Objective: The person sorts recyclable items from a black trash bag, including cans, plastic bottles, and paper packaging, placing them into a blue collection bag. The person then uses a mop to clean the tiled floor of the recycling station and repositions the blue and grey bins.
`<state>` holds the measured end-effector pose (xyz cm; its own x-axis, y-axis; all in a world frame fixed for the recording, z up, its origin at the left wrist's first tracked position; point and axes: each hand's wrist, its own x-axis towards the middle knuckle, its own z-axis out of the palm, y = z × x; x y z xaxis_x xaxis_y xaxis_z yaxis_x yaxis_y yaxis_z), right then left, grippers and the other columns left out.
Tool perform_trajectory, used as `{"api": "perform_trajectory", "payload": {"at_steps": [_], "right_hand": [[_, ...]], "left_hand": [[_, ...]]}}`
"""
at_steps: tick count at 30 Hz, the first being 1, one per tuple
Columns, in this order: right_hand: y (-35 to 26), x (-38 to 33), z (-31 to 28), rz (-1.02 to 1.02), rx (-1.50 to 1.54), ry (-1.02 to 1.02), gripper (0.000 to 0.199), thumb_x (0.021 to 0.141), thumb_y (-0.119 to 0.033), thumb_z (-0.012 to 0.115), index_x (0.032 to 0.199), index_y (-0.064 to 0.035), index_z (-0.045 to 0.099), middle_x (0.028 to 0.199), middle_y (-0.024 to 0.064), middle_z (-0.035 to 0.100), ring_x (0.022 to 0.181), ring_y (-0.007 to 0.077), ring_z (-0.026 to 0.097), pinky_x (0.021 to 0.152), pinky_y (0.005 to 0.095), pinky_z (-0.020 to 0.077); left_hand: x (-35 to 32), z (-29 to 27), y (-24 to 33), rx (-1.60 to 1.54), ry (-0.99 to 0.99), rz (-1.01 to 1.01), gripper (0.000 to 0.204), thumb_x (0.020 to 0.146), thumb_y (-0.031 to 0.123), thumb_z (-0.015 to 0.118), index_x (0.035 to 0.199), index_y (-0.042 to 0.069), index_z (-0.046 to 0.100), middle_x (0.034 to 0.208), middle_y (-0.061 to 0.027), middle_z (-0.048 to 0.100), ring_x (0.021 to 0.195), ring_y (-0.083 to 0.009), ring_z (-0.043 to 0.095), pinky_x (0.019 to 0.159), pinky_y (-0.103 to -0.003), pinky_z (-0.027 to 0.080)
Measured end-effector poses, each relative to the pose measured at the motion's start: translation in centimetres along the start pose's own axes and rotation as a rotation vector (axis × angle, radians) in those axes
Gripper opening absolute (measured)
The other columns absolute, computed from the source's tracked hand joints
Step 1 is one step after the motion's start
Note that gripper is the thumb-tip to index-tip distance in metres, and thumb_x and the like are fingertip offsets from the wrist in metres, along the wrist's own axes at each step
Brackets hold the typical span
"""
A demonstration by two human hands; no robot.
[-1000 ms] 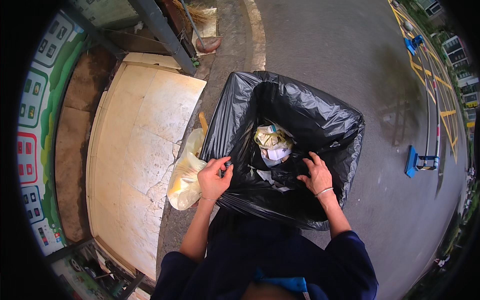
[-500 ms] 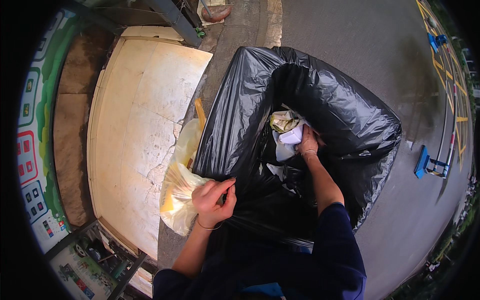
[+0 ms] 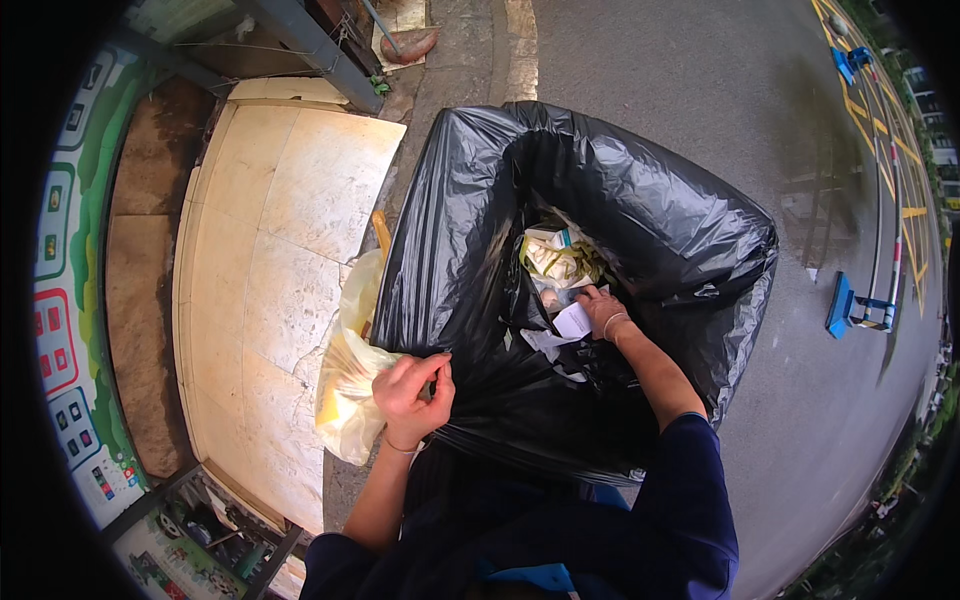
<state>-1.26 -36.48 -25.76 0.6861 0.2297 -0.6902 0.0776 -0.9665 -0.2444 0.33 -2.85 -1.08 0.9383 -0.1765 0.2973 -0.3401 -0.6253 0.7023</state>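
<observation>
The scene is outdoors on a grey asphalt road (image 3: 650,60) beside a pale, worn stone slab (image 3: 270,260), with a green painted wall panel (image 3: 70,300) curving along the far left edge. Nearest to me, the person's dark blue sleeves come up from below. The left hand (image 3: 415,395) is closed in a pinch on the near rim of a large black plastic rubbish bag (image 3: 470,230), its fingers together on a fold of the shiny film. Just beside that hand, touching the outside of the bag on its left, hangs a crumpled translucent yellow plastic bag (image 3: 345,385). A little farther in, the right hand (image 3: 603,308) reaches down into the open mouth of the black bag, a thin band at its wrist; its fingers rest on a white scrap of paper (image 3: 570,322), though I cannot tell whether they are clamped on it or only lying against it. Just beyond the hand sits a heap of crumpled yellowish wrappers and paper (image 3: 555,262). Well apart, on the road to the right, stands a blue metal object (image 3: 850,305), with yellow painted road lines (image 3: 880,110) beyond it.
</observation>
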Motion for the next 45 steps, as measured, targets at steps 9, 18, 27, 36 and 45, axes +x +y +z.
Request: {"api": "perform_trajectory", "payload": {"at_steps": [9,18,27,36,45], "right_hand": [[-2.1,-4.2,-4.4,0.032,1.044,-0.081,0.083,0.059,-0.046,0.08,0.123,-0.0031,0.049,0.115,0.0148,0.057,0.106,0.0284,0.055,0.093,0.0344,0.0411],[-9.1,-6.8,-8.9,-0.09,1.553,0.264,0.06,0.074,-0.02,0.079,0.123,-0.0023,0.049,0.107,0.0083,0.062,0.101,0.0186,0.057,0.09,0.0318,0.0454],[-18.0,-9.3,-9.7,0.265,2.425,0.185,0.064,0.08,-0.049,0.066,0.123,-0.0038,0.049,0.114,0.0096,0.059,0.105,0.0234,0.059,0.093,0.0418,0.0469],[-18.0,-10.9,-12.4,0.151,2.376,0.183,0.064,0.083,-0.052,0.061,0.123,-0.0028,0.049,0.118,0.0103,0.057,0.106,0.0228,0.058,0.092,0.0408,0.0474],[-9.2,-6.5,-6.8,-0.375,2.334,-0.297,0.059,0.09,-0.054,0.048,0.124,-0.0055,0.049,0.118,0.0133,0.057,0.104,0.0245,0.06,0.091,0.0437,0.0476]], "left_hand": [[-0.1,-0.1,0.1,-0.015,0.018,-0.011,0.017,0.066,-0.001,0.068,0.081,0.007,0.068,0.062,-0.0027,0.058,0.044,-0.0151,0.051,0.042,-0.026,0.037],[0.4,0.0,0.3,0.03,-0.077,0.022,0.02,0.067,0.011,0.075,0.086,0.009,0.069,0.059,-0.0003,0.056,0.044,-0.0151,0.052,0.042,-0.027,0.039],[1.1,-0.1,2.1,0.119,-0.294,-0.034,0.099,0.045,0.051,0.085,0.124,0.002,0.053,0.081,-0.0065,0.066,0.069,-0.0208,0.065,0.06,-0.031,0.051],[1.9,0.3,3.6,0.256,-0.335,-0.025,0.088,0.046,0.052,0.084,0.117,0.006,0.058,0.083,-0.0097,0.064,0.068,-0.0253,0.064,0.058,-0.033,0.051],[1.6,1.0,2.5,0.2,-0.216,-0.028,0.05,0.048,0.029,0.079,0.091,0.008,0.065,0.07,-0.0058,0.059,0.057,-0.0263,0.06,0.05,-0.034,0.047]]}}
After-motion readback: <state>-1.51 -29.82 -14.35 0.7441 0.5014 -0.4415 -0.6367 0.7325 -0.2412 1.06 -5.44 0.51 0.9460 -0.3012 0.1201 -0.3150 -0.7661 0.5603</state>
